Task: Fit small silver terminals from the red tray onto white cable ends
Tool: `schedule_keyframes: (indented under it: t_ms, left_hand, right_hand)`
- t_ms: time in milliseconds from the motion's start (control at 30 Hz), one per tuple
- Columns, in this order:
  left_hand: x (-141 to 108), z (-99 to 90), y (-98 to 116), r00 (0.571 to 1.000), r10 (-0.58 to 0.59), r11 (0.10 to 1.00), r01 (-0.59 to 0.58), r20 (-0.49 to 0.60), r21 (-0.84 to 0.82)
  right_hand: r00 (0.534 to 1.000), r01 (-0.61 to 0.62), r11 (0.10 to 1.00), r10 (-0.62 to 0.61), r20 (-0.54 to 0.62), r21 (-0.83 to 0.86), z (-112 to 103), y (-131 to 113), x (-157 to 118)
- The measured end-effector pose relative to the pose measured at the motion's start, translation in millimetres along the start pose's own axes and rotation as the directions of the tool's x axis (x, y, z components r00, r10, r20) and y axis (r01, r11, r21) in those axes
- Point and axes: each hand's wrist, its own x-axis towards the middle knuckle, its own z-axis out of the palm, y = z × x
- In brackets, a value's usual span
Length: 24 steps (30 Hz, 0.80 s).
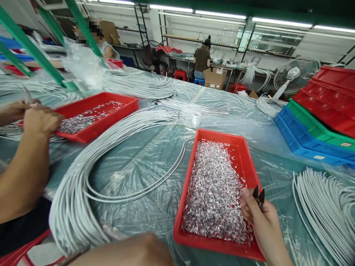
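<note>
On the right, my right hand (262,218) is closed around a pair of cutting pliers, whose dark jaws (259,194) stick up apart between thumb and fingers. Thumb and fingertips are at the right edge of a red tray (183,207) full of small shiny metal pieces (216,192). At the bottom edge, my left hand (130,251) is blurred and partly cut off, close to the lower end of a thick bundle of white cables (72,192). Its fingers cannot be made out. Two cables (155,186) stand out from that bundle toward the tray.
At left, a co-worker's hands (41,116) work beside another red tray (111,123) of metal pieces. More white cables (324,210) lie at right, below stacked red, green and blue trays (313,129). A white roll (196,119) stands behind my tray. Plastic film covers the table.
</note>
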Motion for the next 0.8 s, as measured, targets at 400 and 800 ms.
schedule_keyframes:
  t_ms: [400, 800]
  left_hand:
    - [137.9, -87.0, -53.0, 0.838, 0.107, 0.529, 0.408, -0.536, 0.744]
    - [121.9, -45.0, -38.5, 0.832, 0.266, 0.775, 0.116, -0.487, 0.622]
  right_hand:
    - [0.999, 0.043, 0.99, -0.045, -0.013, -0.136, 7.5, -7.0, -8.5]
    - [0.977, 0.201, 0.93, -0.171, 0.124, -0.307, 15.7, -12.9, -14.9]
